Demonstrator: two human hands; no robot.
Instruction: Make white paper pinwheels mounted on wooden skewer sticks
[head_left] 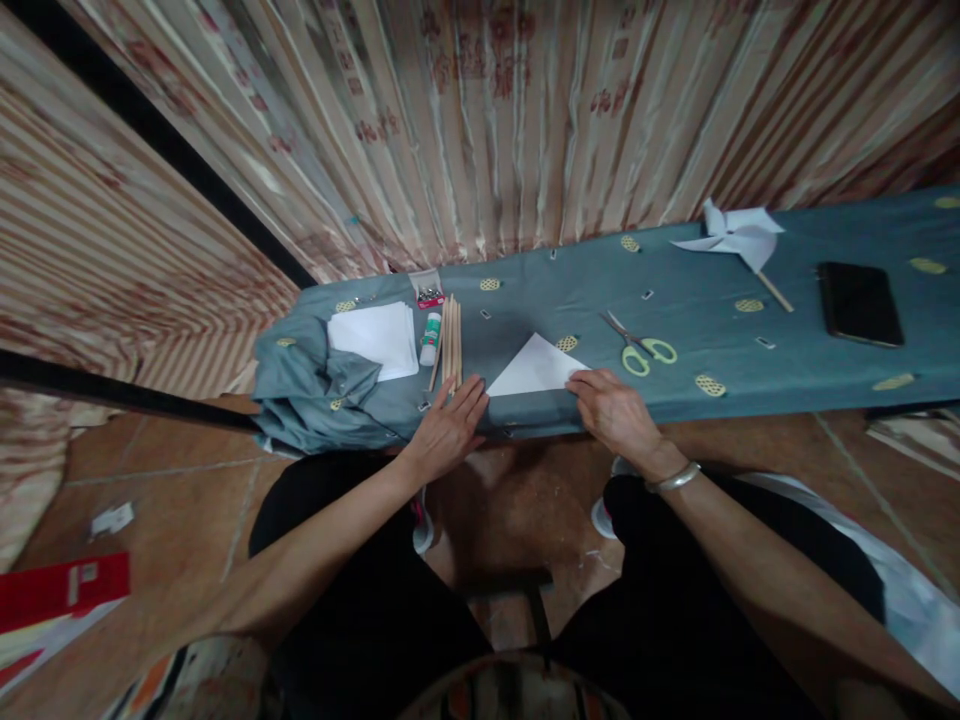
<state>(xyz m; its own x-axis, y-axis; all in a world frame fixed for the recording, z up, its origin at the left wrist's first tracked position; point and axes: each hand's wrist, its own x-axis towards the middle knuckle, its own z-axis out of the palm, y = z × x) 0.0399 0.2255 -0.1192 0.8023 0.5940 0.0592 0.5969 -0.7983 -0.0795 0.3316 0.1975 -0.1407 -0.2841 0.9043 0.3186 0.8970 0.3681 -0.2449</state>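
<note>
White paper triangle [534,372] is lying on the blue cloth [525,312], near the front edge. I'm seeing the right hand [616,412] holding the paper's right corner, left hand [448,428] stretched flat by its left. I'm reckoning light, thin, crease-prone: grip corners gently.

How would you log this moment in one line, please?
item: triangular white paper; left hand: at its left corner; right hand: touching right corner; nearby: green-handled metal scissors
</note>
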